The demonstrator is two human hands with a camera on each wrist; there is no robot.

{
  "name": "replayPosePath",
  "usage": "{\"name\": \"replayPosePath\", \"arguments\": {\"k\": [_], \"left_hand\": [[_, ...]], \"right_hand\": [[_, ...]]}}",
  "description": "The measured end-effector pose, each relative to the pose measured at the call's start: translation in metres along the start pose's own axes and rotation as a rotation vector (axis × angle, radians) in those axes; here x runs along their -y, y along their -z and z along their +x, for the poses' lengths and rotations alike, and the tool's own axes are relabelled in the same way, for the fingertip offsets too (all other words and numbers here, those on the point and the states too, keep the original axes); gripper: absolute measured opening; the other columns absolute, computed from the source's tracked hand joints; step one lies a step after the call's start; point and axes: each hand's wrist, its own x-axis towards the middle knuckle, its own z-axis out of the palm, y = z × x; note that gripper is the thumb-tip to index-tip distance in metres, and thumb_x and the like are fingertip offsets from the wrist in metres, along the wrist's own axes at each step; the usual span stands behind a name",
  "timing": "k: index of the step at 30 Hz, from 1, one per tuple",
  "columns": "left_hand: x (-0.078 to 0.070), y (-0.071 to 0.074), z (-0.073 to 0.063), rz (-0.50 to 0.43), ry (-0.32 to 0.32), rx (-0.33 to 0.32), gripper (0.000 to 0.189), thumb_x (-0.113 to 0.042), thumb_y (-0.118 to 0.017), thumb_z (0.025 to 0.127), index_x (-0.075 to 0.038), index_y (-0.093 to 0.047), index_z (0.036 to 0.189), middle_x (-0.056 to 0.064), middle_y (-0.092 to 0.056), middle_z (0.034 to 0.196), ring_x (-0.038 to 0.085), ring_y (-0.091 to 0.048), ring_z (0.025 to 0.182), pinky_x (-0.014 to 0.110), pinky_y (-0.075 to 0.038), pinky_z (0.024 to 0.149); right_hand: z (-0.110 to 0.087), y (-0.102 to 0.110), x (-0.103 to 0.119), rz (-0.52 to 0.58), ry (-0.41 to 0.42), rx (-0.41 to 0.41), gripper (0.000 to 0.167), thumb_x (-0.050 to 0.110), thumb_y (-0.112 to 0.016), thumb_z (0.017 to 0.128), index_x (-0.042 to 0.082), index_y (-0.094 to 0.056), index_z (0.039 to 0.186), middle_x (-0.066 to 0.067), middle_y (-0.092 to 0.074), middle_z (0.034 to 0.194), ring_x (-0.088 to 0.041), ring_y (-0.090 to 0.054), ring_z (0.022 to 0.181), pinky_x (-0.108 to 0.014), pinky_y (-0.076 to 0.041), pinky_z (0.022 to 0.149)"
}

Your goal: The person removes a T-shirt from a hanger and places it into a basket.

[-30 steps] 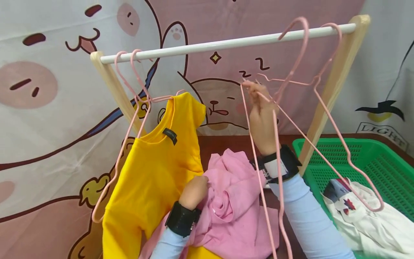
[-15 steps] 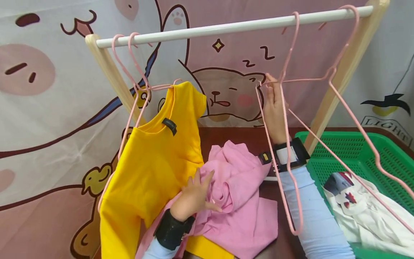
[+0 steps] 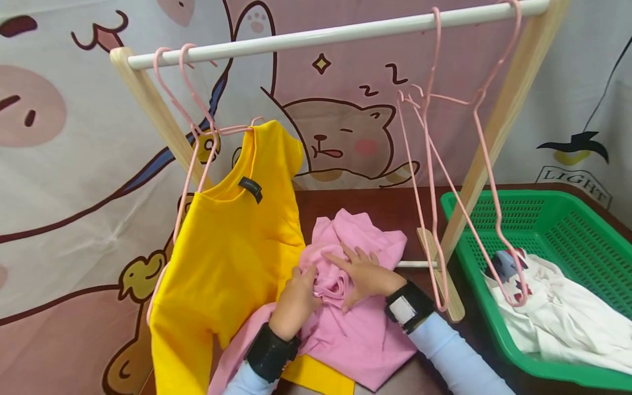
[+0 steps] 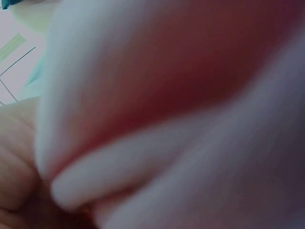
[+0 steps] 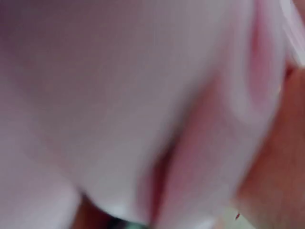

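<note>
A bunched pink garment [image 3: 365, 334] lies on the table, with its rolled neckline-like opening near the middle. My left hand [image 3: 291, 307] rests on its left side, fingers loosely bent and thumb apart. From the right, my right hand [image 3: 370, 277] lies on the same garment with its fingers spread. Pink cloth [image 4: 143, 162] fills most of the left wrist view, and pink folds [image 5: 205, 157] fill the right one, both blurred. Close to my left hand hangs a yellow long-sleeved top [image 3: 242, 241] with a black neck label.
A rack with a white rod [image 3: 316, 37] and wooden posts stands over the table [image 3: 326, 202]. Two pink hangers hang at its right, one a bare hanger [image 3: 432, 175]; others hang at left. A green basket [image 3: 553, 206] at right holds a white garment [image 3: 558, 312].
My right hand has let go of the right-hand hangers and come down onto the pink garment. My left hand, briefly lifted with fingers spread, is back on the cloth. The view has shifted slightly.
</note>
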Motion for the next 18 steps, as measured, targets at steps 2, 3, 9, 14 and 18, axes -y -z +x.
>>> {"name": "replayPosePath", "arguments": {"k": [2, 3, 9, 14, 18], "left_hand": [[0.0, 0.0, 0.0, -0.011, -0.026, -0.007, 0.045, -0.01, -0.082, 0.066, -0.006, -0.059, 0.106, 0.017, -0.052, 0.087, 0.028, -0.056, 0.06, 0.038, -0.053, 0.059], [-0.001, 0.0, 0.0, -0.021, -0.037, -0.008, 0.041, -0.01, -0.081, 0.068, -0.007, -0.059, 0.104, 0.015, -0.051, 0.086, 0.026, -0.055, 0.059, 0.036, -0.052, 0.058], [-0.013, 0.012, 0.002, -0.135, -0.095, -0.086, 0.03, -0.004, -0.075, 0.074, -0.009, -0.058, 0.099, 0.011, -0.049, 0.087, 0.021, -0.052, 0.067, 0.032, -0.051, 0.064], [-0.029, 0.03, 0.015, -0.373, -0.187, -0.182, 0.025, 0.004, -0.07, 0.075, -0.007, -0.059, 0.094, 0.011, -0.05, 0.089, 0.021, -0.05, 0.081, 0.033, -0.049, 0.075], [-0.039, 0.038, 0.023, -0.604, -0.224, -0.205, 0.021, 0.005, -0.068, 0.077, -0.006, -0.06, 0.094, 0.01, -0.052, 0.094, 0.021, -0.05, 0.092, 0.03, -0.046, 0.083]], "right_hand": [[-0.002, -0.007, 0.005, -0.071, -0.001, -0.078, 0.087, 0.05, -0.084, 0.056, 0.03, -0.047, 0.133, -0.019, -0.038, 0.142, -0.043, -0.041, 0.122, -0.06, -0.034, 0.092], [-0.003, -0.009, 0.007, -0.104, 0.01, -0.128, 0.075, 0.046, -0.083, 0.059, 0.03, -0.054, 0.126, -0.017, -0.045, 0.137, -0.039, -0.045, 0.115, -0.054, -0.038, 0.086], [-0.015, -0.006, 0.015, -0.085, 0.146, -0.285, 0.045, 0.029, -0.075, 0.076, 0.016, -0.059, 0.115, -0.01, -0.058, 0.111, -0.025, -0.053, 0.093, -0.04, -0.046, 0.077], [-0.029, 0.007, 0.017, 0.264, 0.157, -0.233, 0.093, 0.028, -0.084, 0.066, 0.003, -0.032, 0.139, -0.016, -0.046, 0.136, -0.027, -0.049, 0.12, -0.044, -0.039, 0.103], [-0.033, 0.012, 0.021, 0.245, 0.139, -0.36, 0.089, 0.017, -0.08, 0.069, 0.001, -0.03, 0.14, -0.016, -0.047, 0.137, -0.025, -0.055, 0.114, -0.04, -0.043, 0.101]]}}
